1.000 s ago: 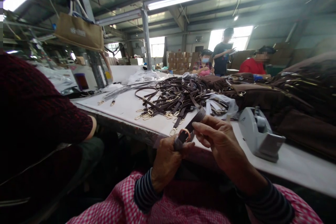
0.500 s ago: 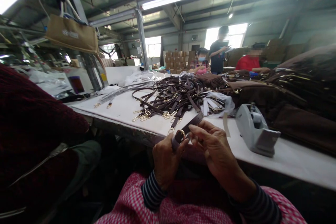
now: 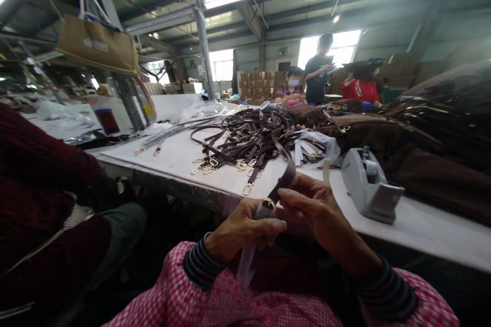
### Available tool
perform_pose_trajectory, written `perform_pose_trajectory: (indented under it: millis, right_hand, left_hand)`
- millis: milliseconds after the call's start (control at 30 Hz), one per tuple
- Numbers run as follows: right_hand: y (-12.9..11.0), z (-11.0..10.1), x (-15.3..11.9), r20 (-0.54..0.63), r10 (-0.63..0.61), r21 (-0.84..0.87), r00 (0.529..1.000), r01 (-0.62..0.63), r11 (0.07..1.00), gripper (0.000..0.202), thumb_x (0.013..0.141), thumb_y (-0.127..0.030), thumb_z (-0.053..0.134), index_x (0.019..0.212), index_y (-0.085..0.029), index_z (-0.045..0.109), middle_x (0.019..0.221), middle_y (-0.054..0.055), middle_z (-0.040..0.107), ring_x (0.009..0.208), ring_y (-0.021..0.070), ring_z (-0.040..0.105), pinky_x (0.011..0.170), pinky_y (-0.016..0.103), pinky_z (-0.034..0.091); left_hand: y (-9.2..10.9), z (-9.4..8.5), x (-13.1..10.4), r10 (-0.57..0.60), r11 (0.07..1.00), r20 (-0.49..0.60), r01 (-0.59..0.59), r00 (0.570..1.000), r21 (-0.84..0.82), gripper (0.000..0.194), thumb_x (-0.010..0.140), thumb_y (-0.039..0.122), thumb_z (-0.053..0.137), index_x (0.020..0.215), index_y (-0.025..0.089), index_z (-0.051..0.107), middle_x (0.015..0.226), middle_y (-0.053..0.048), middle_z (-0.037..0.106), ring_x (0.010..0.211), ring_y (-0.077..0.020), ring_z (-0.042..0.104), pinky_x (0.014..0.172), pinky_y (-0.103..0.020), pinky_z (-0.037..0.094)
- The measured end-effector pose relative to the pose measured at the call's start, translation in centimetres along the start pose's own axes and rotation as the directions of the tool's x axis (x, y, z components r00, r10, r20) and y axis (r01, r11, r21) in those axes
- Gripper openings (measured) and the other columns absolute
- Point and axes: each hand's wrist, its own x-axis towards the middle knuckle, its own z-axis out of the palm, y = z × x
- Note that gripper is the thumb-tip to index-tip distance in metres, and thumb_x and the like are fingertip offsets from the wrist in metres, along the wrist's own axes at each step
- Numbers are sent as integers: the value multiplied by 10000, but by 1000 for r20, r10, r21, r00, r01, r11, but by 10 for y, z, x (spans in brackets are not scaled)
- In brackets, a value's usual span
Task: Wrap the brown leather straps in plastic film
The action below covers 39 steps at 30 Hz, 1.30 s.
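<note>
A dark brown bag strap (image 3: 287, 176) curves down from the pile on the table to my hands. My right hand (image 3: 316, 214) pinches it between thumb and fingers just above a gold metal ring (image 3: 269, 203). At the ring, my left hand (image 3: 243, 227) is closed, its thumb laid across a pale, thin strip (image 3: 246, 265) that hangs below towards my lap. Whether this strip is a wrapping or a separate piece I cannot tell. My left fingertips are partly hidden under the strip.
A heap of brown straps (image 3: 249, 138) with gold clasps covers the table's middle. Right of it lie a plastic bag of strips (image 3: 312, 149), a grey tape dispenser (image 3: 370, 189) and brown bags (image 3: 433, 168). Someone in a dark red sleeve (image 3: 42, 163) sits close at left.
My left hand has turned, its thumb now stretched towards the right, and the pale strip has come into view below it. My right hand stays on the strap. The view has shifted slightly.
</note>
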Motion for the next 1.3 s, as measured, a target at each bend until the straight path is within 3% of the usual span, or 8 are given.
perform_pose_trajectory:
  millis: [200,400,533,633,867,1000,1133,1300]
  right_hand:
    - [17,2,-9,110,115,103,987,-126,987,263,817,-368,836,758,-172,670,650,-11,643,531,122,568,535,249,448]
    - [24,-3,19,-56,247,398,967,-205,894,433,702,-463,912,942,-138,755,615,-54,595,441,41,407,410,160,335]
    - [14,0,34,-171,212,472,962,-108,875,326,641,-327,949,771,-143,713,582,-63,581,432,42,405,389,155,344]
    - [1,9,20,-213,80,380,974,7,925,279,685,-323,940,770,-174,721,706,-26,658,584,79,553,520,160,475]
    - [1,25,-24,-166,-109,21,980,114,993,248,848,-425,809,993,-226,782,771,26,694,585,148,523,579,290,507]
    - [1,30,-28,-187,-177,-134,966,153,979,237,813,-446,833,869,-219,796,744,41,703,703,221,629,645,321,543]
    - [-5,34,-34,-79,-156,-130,985,144,981,249,833,-453,817,906,-215,811,815,59,740,746,232,658,657,317,547]
    - [-19,30,-38,-195,-156,80,968,174,981,194,819,-393,847,903,-230,784,755,11,675,598,125,536,516,227,451]
  left_hand:
    - [9,9,3,-14,990,-35,19,999,141,352,859,456,744,873,105,763,549,30,554,446,-70,440,437,-187,335]
    - [4,15,-7,-27,977,36,19,999,213,470,877,494,728,593,158,561,514,29,519,446,-63,417,445,-195,290]
    - [-3,12,-8,-18,979,35,11,999,206,560,935,649,576,663,159,576,585,-2,559,466,-79,457,466,-201,331]
    - [-2,12,-13,27,975,23,-32,999,220,658,992,700,396,643,166,556,579,-16,544,470,-92,470,479,-216,339]
    - [0,26,-28,177,918,11,-169,984,358,724,1025,696,294,574,178,522,508,-17,495,444,-95,437,466,-236,314]
    - [2,32,-29,138,954,-34,-124,990,273,729,997,738,328,590,171,539,489,-2,468,415,-86,414,425,-218,279]
    - [8,25,-36,123,986,108,-134,987,96,630,878,759,581,756,143,631,616,-25,569,510,-104,501,494,-199,364]
    - [3,6,-47,112,990,203,-93,973,-105,665,805,670,748,1222,163,644,960,-123,736,764,-204,673,699,-286,524]
